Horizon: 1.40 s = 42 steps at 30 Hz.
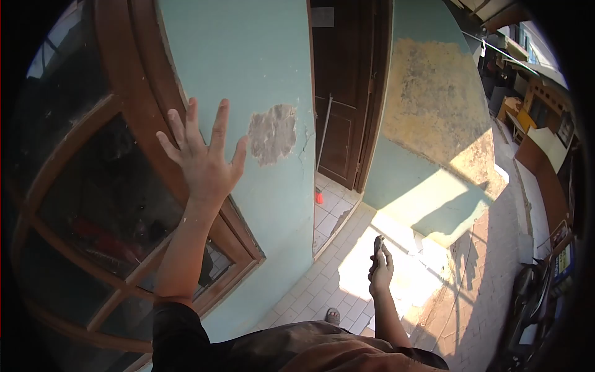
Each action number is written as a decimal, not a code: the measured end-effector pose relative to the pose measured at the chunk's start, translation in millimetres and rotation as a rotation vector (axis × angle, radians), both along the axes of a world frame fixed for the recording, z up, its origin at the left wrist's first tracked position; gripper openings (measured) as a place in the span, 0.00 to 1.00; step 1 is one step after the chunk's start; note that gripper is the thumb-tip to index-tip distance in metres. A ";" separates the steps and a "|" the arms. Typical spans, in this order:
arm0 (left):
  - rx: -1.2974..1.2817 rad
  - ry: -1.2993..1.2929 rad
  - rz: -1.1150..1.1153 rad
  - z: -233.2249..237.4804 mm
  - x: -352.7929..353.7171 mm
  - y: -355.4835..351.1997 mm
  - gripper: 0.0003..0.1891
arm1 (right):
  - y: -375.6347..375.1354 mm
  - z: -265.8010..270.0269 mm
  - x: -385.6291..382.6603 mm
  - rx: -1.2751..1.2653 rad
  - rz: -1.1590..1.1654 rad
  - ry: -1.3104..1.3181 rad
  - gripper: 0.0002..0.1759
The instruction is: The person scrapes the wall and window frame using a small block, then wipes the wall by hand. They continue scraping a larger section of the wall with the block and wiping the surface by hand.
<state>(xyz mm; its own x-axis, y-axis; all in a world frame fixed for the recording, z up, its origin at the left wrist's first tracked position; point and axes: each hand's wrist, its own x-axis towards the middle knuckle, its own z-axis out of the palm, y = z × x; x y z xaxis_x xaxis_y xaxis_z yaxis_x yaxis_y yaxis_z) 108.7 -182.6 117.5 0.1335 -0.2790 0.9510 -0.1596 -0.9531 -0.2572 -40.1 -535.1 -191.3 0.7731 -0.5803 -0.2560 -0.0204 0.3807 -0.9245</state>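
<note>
By the window frame (pixel 243 230), the left hand (pixel 204 167) is raised, fingers spread, empty, nearer the frame; contact cannot be told; the right hand (pixel 381 274) hangs lower over the tiles (pixel 334 291), closed round a small dark object (pixel 377 245), its long axis standing up out of the fist.
</note>
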 end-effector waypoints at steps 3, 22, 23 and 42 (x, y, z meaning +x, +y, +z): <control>-0.122 -0.064 -0.043 38.6 9.7 -11.4 0.45 | -16.1 -3.8 14.4 0.066 0.036 -0.075 0.22; -1.023 1.459 -0.434 -339.7 34.3 -147.7 0.31 | -161.3 -70.0 54.5 0.249 -0.064 0.227 0.23; -1.030 1.489 -0.411 -355.4 41.8 -152.8 0.31 | -166.9 -73.9 59.7 0.264 -0.087 0.230 0.23; -1.752 1.719 -0.674 -542.1 394.9 -377.4 0.14 | -301.2 -40.5 305.2 0.130 -0.295 0.108 0.26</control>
<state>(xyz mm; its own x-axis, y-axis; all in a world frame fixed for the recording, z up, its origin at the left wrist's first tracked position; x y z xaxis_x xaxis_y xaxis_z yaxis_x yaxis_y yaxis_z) 503.6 -560.0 -424.6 0.8781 -0.0783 -0.4719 0.4784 0.1386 0.8671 265.2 -836.3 -231.8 0.5412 -0.7322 -0.4136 0.0133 0.4992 -0.8664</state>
